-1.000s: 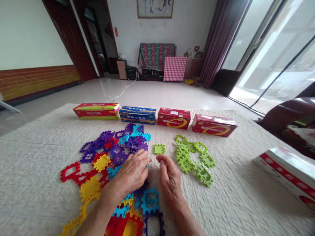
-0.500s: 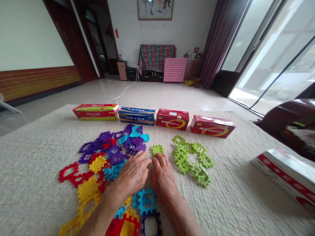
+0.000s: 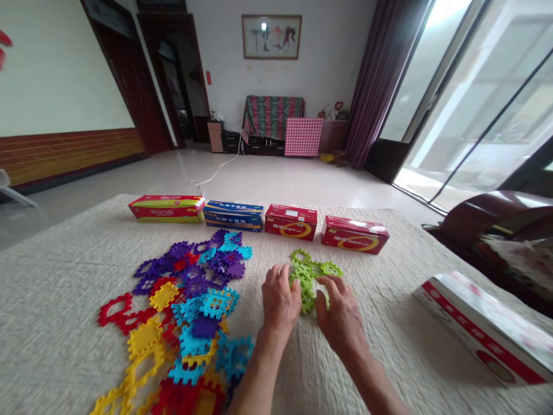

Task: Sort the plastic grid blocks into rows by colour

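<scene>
Nearest us, to the left of both hands' fingers, sprawls a heap of red, yellow, blue and purple notched plastic pieces [image 3: 192,343]. Further on, the right hand [image 3: 341,308] is cupped, thumb and fingers parted, clenching nothing we can see. The left hand [image 3: 280,298] has bent fingers at the left edge of a pile of lime-green, notched plastic frames [image 3: 306,282]; we cannot tell whether they grip one. That pile lies between and just beyond the fingers. Its long axis seems to run away from us, an arm of frames pointing right at the far end, though the right hand hides part. We judge the step as gathering green frames; the next move calls for gentle, even pressure inward. Beyond the fingers stands a red cardboard box [image 3: 291,222]
</scene>
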The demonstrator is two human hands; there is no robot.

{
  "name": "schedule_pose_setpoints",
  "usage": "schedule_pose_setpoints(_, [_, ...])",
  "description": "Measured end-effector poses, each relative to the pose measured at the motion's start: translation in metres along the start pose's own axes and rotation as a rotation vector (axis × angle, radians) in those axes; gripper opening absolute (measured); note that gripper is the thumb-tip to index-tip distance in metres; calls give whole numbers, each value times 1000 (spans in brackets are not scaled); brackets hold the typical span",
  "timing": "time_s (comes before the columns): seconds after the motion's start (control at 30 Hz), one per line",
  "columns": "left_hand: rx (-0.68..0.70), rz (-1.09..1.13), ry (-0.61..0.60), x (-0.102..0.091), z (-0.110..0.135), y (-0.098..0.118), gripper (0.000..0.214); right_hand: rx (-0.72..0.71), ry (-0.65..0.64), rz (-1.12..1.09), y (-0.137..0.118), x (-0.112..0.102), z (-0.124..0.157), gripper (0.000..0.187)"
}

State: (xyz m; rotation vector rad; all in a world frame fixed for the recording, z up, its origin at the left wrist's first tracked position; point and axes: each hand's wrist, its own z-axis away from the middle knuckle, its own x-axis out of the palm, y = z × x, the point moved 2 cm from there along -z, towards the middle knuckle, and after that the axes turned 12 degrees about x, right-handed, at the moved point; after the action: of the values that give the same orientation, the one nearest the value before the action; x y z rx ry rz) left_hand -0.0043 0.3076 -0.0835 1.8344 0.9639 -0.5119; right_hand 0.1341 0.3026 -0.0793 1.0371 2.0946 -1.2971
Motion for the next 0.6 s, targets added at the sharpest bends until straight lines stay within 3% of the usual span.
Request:
schedule_pose_setpoints(0.13, [-58,-57,-22,28,8,7,44,95,19,20,57,10,-35,36])
schedule_pose_setpoints(0.23, [-42,-67,-45,37,8,9,45,139,-51,3,78,23,-51,42])
schedule_pose_setpoints(0.47, [-6,45,-49,46,6,19,46,120,-184,-154,69,26,-48,41])
schedule_pose_setpoints(0.6, [-14,111,-17,46,9,17,48,145,-169,-231,69,29,-58,46])
